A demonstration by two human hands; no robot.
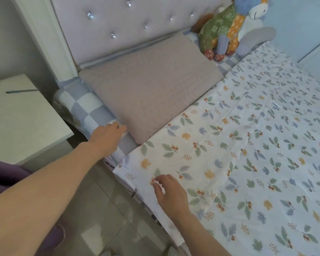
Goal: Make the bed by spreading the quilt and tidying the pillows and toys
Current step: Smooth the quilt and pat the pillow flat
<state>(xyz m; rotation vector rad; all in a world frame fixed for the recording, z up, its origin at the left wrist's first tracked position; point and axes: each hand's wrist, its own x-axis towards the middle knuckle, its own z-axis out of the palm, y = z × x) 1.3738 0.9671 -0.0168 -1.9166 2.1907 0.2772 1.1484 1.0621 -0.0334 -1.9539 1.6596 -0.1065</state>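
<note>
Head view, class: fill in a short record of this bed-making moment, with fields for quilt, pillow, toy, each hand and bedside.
quilt: leaf-print quilt spread flat over the bed
pillow: grey-brown pillow lying against the tufted headboard
toy: patchwork plush toy standing beside the pillow
left hand: left hand touching the pillow's near corner
right hand: right hand above the quilt's edge, fingers loosely bent
bedside: white nightstand

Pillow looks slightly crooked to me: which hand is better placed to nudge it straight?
Left. The left hand already rests at the near corner of the flat taupe fabric pillow; the right hand lies further back on the white leaf-print quilt.
</note>
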